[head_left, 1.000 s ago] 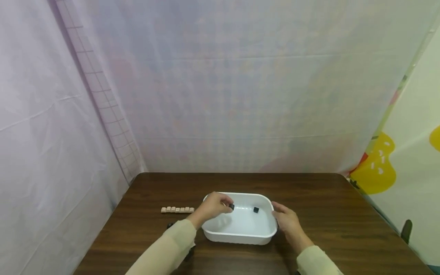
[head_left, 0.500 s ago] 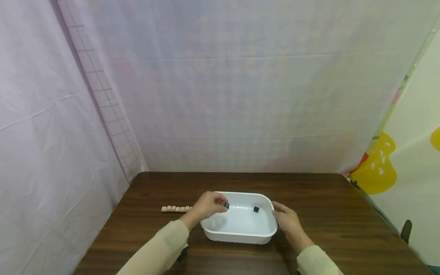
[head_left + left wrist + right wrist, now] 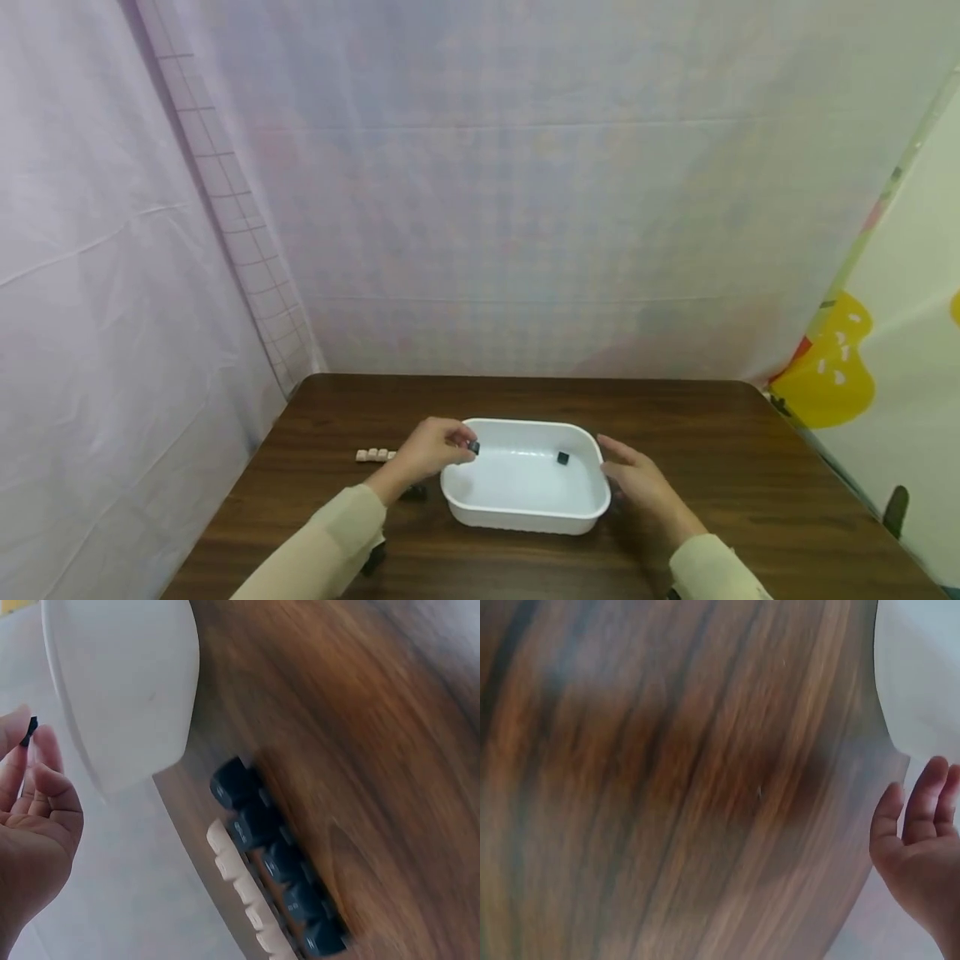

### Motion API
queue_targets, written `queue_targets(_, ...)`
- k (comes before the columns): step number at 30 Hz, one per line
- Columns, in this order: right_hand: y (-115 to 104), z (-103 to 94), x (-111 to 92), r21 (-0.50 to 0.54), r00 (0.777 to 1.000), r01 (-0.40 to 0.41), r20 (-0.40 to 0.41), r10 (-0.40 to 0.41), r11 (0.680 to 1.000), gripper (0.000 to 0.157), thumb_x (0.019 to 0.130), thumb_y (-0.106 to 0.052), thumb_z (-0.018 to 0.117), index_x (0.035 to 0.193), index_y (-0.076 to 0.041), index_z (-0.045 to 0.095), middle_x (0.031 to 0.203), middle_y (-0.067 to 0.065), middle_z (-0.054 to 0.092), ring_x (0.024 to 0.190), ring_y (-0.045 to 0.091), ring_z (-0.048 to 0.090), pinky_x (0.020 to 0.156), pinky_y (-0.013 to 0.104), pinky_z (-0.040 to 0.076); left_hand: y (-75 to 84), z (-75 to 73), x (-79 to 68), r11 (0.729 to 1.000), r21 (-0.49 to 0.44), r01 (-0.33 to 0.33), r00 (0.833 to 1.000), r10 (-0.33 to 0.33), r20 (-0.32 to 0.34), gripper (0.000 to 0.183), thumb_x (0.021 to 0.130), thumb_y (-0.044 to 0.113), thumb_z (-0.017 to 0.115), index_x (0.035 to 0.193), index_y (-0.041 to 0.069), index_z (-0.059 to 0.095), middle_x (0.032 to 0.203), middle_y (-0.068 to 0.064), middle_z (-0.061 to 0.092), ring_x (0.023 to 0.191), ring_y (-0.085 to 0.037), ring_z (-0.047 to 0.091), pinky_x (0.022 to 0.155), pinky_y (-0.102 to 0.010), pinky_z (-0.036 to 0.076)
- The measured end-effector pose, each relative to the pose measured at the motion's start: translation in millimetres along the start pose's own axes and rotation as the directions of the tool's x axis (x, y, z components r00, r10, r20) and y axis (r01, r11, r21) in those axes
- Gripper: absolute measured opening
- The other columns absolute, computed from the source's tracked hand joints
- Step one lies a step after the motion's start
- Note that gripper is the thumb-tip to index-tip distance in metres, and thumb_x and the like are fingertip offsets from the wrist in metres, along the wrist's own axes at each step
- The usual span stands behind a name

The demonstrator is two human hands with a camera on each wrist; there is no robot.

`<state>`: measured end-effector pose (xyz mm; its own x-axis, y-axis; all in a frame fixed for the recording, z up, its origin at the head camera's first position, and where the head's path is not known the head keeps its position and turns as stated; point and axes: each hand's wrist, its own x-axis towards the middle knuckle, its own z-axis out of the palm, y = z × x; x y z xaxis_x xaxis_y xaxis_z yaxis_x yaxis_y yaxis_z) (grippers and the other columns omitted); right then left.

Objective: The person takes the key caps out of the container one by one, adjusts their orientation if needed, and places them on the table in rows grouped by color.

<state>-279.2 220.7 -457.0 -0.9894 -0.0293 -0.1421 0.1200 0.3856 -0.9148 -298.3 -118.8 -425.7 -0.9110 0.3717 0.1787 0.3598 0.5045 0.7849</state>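
Note:
In the head view, my left hand pinches a small black keycap between thumb and fingers, over the left rim of a white plastic tub. Another black keycap lies inside the tub, toward its right. My right hand is at the tub's right side, fingers loosely extended by the rim; whether they touch it is hard to tell. The left wrist view shows a row of black keycaps beside a row of beige keycaps. My left forearm partly hides both rows in the head view.
Everything stands on a dark wood-grain table. A pale curtain hangs behind its far edge, and another white sheet hangs at the left. Something dark shows under my left sleeve.
My left hand has moved left across the tub with the keycap, from inside it to its left rim. The right hand has barely moved. The view has shifted slightly.

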Motion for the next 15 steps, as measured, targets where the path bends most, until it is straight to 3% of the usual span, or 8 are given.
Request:
queue_targets(5, -1.2, -2.2, 1.2, -0.046, 1.000, -0.020, 0.017, 0.021, 0.999, 0.052, 0.094, -0.006, 0.056, 0.145, -0.001, 0.046, 0.133, 0.028, 0.053, 0.096, 0.030, 0.057, 0.076, 0.037, 0.049, -3.3, -11.9, -7.5, 1.000, -0.004, 0.026, 0.999, -0.026, -0.042, 0.018, 0.083, 0.007, 0.079, 0.100, 0.003, 0.073, 0.083, -0.001, 0.065, 0.078, -0.013, 0.059, 0.065, -0.027, 0.051)
queue_targets(11, -1.5, -0.4, 1.8, 0.005, 0.999, -0.050, 0.020, 0.049, 0.999, 0.053, 0.094, -0.005, 0.053, 0.146, -0.001, 0.044, 0.094, 0.013, 0.061, 0.070, 0.021, 0.052, 0.064, 0.034, 0.045, -12.7, -28.8, -19.5, 0.996, -0.076, 0.043, 0.995, -0.049, -0.084, 0.022, 0.081, 0.005, 0.079, 0.100, -0.002, 0.071, 0.082, -0.003, 0.064, 0.075, -0.013, 0.059, 0.064, -0.030, 0.054)
queue_targets(15, -3.7, -0.7, 0.5, 0.011, 0.997, -0.071, 0.025, 0.071, 0.997, 0.053, 0.096, -0.007, 0.053, 0.148, -0.003, 0.043, 0.095, 0.011, 0.059, 0.070, 0.022, 0.050, 0.064, 0.035, 0.044, -21.8, -42.1, -31.2, 0.992, -0.108, 0.070, 0.990, -0.082, -0.111, 0.026, 0.080, 0.004, 0.079, 0.102, -0.005, 0.069, 0.082, -0.004, 0.064, 0.073, -0.014, 0.060, 0.066, -0.032, 0.055)
